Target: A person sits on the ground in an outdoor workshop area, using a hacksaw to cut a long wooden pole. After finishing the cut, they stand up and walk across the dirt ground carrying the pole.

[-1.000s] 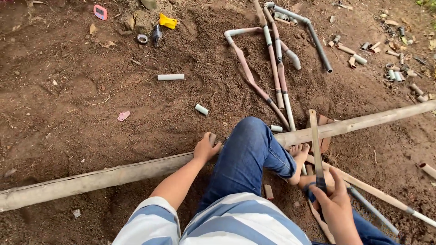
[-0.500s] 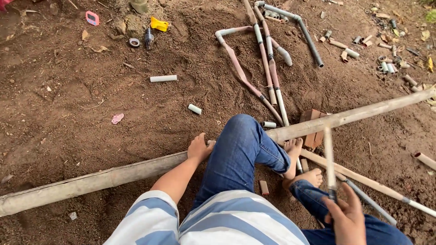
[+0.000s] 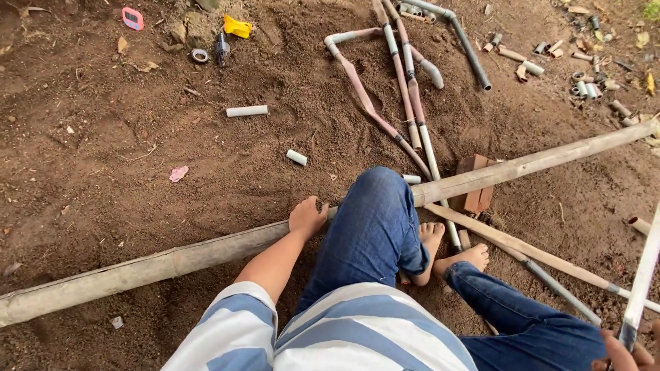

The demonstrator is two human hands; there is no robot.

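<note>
I sit on bare soil with my knees bent, in blue jeans and a striped shirt. My left hand (image 3: 307, 216) rests on a long bamboo pole (image 3: 172, 260) that lies across the ground in front of me, fingers curled over its top. The pole's right part sits on a brick (image 3: 474, 184). My right hand (image 3: 629, 354) is at the bottom right corner, mostly cut off, and grips the lower end of a pale stick (image 3: 645, 271) that slants up to the right edge. My bare feet (image 3: 450, 251) lie beside thinner poles (image 3: 522, 247).
A bundle of pink and grey pipes (image 3: 405, 75) lies beyond the pole. Short white pipe pieces (image 3: 246, 110) (image 3: 296, 157) sit on the soil. Pipe offcuts (image 3: 584, 82) are scattered top right. A yellow object (image 3: 237, 27) and a pink one (image 3: 132, 18) lie at the top.
My right hand has drawn the pale stick to the right and toward me, down into the frame corner. My left hand stays on the bamboo pole.
</note>
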